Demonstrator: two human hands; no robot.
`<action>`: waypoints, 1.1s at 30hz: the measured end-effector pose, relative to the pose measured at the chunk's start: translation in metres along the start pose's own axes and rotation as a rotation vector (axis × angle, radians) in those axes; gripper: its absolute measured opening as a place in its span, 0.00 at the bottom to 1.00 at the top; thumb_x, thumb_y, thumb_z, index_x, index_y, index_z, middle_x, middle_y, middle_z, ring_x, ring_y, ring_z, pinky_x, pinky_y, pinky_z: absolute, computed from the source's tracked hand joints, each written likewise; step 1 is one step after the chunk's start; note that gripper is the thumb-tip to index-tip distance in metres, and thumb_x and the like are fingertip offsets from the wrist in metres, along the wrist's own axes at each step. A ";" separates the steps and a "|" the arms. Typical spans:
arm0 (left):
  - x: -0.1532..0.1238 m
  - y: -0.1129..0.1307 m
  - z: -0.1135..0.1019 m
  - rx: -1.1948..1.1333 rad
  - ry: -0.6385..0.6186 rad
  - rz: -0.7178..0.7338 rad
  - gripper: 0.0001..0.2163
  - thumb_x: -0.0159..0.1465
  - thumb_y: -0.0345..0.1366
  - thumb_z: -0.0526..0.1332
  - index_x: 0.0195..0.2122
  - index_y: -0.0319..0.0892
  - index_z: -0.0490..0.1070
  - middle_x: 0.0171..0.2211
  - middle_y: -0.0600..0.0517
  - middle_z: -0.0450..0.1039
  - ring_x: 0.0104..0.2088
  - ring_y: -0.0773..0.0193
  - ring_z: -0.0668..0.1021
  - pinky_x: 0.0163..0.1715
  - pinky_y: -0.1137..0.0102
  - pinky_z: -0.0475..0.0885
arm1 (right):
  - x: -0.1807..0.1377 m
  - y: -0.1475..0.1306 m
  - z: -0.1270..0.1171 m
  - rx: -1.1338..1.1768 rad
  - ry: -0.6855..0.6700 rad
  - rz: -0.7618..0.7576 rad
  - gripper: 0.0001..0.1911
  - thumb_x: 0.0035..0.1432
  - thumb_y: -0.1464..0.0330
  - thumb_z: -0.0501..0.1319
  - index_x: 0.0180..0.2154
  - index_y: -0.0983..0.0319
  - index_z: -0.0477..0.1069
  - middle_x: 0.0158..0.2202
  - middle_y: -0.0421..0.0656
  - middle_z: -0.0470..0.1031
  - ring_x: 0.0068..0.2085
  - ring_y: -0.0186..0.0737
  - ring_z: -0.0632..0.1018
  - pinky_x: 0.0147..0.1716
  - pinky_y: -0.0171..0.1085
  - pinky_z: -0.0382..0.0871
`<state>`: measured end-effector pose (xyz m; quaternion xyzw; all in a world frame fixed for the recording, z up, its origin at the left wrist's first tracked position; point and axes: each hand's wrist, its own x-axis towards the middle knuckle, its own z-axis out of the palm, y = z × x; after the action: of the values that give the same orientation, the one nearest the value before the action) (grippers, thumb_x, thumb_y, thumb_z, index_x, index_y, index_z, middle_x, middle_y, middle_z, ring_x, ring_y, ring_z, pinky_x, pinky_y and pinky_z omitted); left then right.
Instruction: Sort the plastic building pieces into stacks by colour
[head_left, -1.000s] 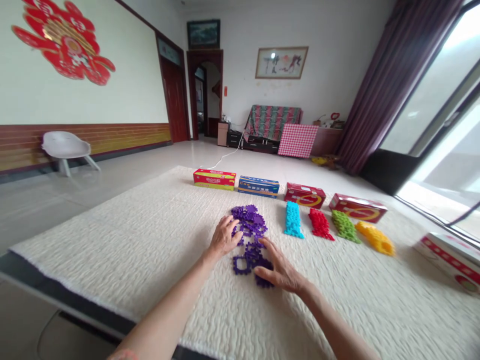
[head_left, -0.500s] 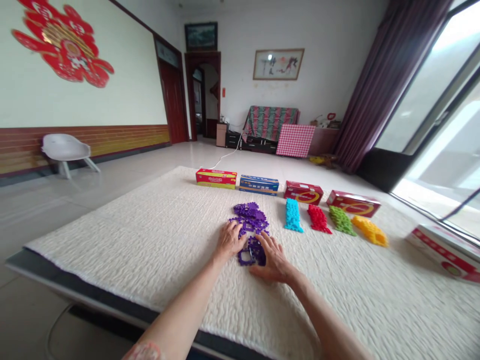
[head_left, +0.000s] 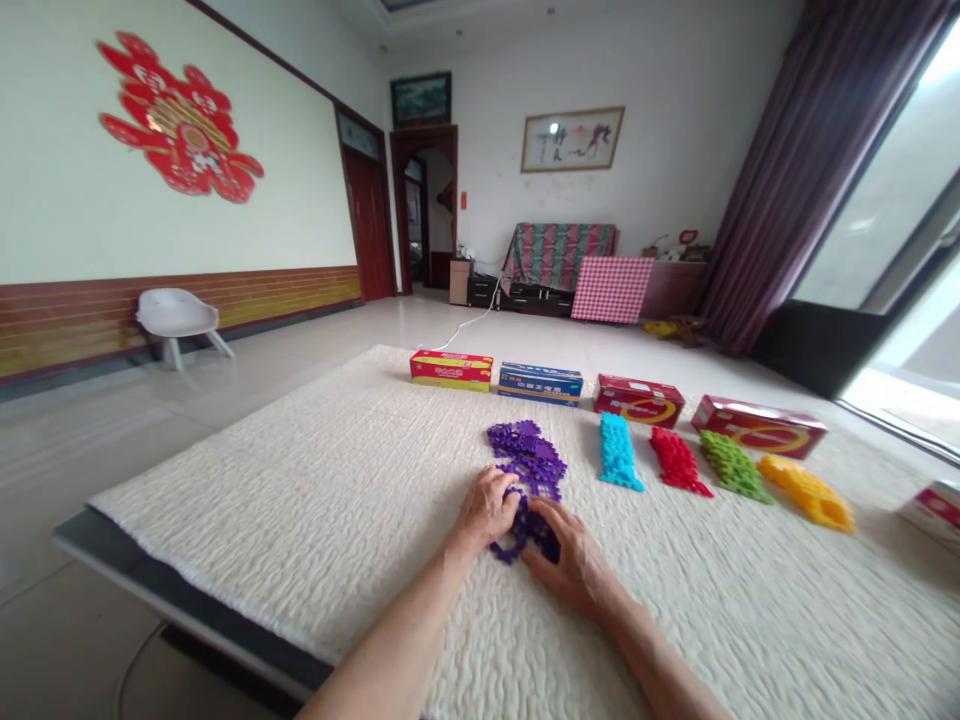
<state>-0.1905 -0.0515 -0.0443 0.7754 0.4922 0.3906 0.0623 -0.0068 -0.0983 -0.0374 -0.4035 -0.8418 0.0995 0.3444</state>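
Observation:
A pile of purple interlocking plastic pieces [head_left: 526, 447] with notched edges lies on the cream quilted cover, its near part between my hands. My left hand [head_left: 487, 510] has its fingers curled together onto the left side of the near pieces. From the right, my right hand [head_left: 576, 560] grips the same near part, thumb low and fingers over the top. Fingers hide some of these pieces. Right of the pile lie similar pieces grouped by colour: light blue pieces [head_left: 619, 452], red pieces [head_left: 679, 460], green pieces [head_left: 731, 465] and yellow pieces [head_left: 806, 492].
Behind the pieces stand a red-and-yellow box [head_left: 450, 371], a blue box [head_left: 540, 384] and two dark red boxes [head_left: 637, 401]. Another box [head_left: 934, 508] is cut off at the right. The cream cover [head_left: 300, 490] ends at the table's left edge. A white chair [head_left: 177, 318] stands beyond.
The view has shifted, so the scene sits further right and lower. My hands have drawn closer together around the near purple pieces.

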 end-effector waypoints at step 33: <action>0.007 -0.001 0.005 -0.044 0.203 -0.242 0.11 0.63 0.30 0.54 0.37 0.42 0.76 0.36 0.46 0.77 0.40 0.58 0.76 0.44 0.64 0.70 | 0.030 0.002 0.025 -0.007 0.110 -0.073 0.17 0.53 0.72 0.58 0.47 0.59 0.69 0.48 0.50 0.74 0.49 0.48 0.76 0.47 0.47 0.74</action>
<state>-0.1869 -0.0443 -0.0443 0.6654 0.5770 0.4675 0.0757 -0.0353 -0.0716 -0.0419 -0.3786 -0.8361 0.0617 0.3920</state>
